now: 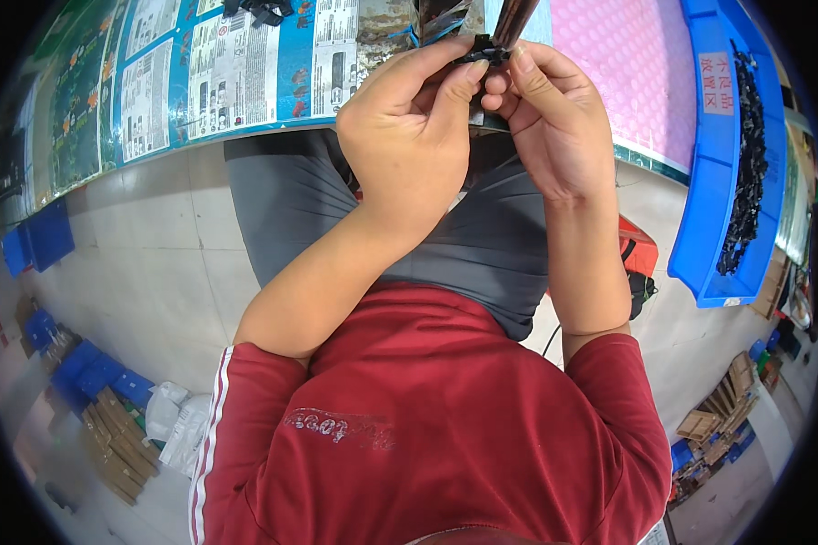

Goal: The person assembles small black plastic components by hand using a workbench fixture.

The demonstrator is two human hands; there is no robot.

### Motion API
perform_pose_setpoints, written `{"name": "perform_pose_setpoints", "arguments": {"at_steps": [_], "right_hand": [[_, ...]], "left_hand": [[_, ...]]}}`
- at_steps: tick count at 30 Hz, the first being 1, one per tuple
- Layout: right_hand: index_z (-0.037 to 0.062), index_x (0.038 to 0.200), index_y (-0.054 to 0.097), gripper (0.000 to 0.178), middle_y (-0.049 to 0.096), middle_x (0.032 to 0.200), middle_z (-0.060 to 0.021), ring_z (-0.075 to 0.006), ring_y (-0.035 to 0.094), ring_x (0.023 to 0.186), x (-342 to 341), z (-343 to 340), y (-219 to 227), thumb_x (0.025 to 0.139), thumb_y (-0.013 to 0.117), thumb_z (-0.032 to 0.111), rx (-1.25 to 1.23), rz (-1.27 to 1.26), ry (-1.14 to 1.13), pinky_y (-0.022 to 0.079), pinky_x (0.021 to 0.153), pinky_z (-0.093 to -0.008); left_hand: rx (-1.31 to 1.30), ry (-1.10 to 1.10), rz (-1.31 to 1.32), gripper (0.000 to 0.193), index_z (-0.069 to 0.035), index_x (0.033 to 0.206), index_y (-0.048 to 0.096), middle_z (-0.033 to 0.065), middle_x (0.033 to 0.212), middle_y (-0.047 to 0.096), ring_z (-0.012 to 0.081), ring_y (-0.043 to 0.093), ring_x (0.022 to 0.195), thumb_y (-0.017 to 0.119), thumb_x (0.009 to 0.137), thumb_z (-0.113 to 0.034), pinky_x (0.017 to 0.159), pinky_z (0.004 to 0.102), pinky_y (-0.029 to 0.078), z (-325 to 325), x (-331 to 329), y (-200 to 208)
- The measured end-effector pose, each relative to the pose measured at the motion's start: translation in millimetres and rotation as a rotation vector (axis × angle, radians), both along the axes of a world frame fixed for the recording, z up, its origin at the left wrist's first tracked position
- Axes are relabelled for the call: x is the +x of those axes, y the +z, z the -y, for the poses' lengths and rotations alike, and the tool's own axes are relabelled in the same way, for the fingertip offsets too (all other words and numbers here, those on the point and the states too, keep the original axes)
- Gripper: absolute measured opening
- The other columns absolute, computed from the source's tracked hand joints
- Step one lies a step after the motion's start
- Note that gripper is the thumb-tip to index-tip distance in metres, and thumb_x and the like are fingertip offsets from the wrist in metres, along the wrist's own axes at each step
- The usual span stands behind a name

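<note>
Between the fingertips of both hands is a small black part [486, 53], which looks like plastic; its exact kind is hard to make out. My left hand [409, 118] pinches it from the left with thumb and forefinger. From the right, my right hand [554, 109] grips it with the thumb on top and fingers curled below. A shiny round metal shaft [515, 18] comes down right behind the part; I cannot tell whether the two touch. Beside it stands a worn metal fixture [436, 20] with bits of blue.
Printed sheets [236, 77] cover the table's left side, with a few black pieces [259, 9] at the far edge. Pink bubble wrap [623, 68] lies on the right. A blue bin [691, 245] holding many black parts stands at the right edge. Below is an orange-red object [639, 247].
</note>
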State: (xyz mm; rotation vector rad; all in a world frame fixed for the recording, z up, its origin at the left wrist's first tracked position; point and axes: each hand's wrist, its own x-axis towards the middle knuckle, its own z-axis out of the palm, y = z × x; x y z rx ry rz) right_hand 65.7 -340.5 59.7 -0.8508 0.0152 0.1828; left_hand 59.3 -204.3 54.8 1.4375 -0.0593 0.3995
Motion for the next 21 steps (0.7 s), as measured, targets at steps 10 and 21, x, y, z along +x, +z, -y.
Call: {"name": "perform_pose_setpoints", "arguments": {"at_steps": [10,21], "right_hand": [[-0.0049,0.106,0.065,0.018,0.07,0.092,-0.0148,-0.0183,0.067,0.079,1.3,-0.4,1.1,0.098,0.06,0.011,-0.022,0.017,-0.003,0.056,0.078,-0.0314],[-0.0076,0.114,0.062,0.026,0.067,0.093,-0.0108,-0.0161,0.066,0.081,-19.1,-14.4,11.8,0.098,0.06,0.013,-0.289,-0.109,-0.163,0.057,0.076,-0.0297]], "left_hand": [[0.011,0.007,0.022,0.016,0.004,0.101,0.072,0.0096,0.087,0.07,0.012,0.07,0.076,0.071,0.085,0.005,0.066,0.0222,0.055,0.1,1.7,-0.8],[0.15,-0.112,-0.113,0.024,0.011,0.112,0.064,0.0148,0.096,0.071,0.0156,0.069,0.087,0.067,0.089,0.007,0.08,0.0245,0.056,-19.4,-8.9,0.7]]}}
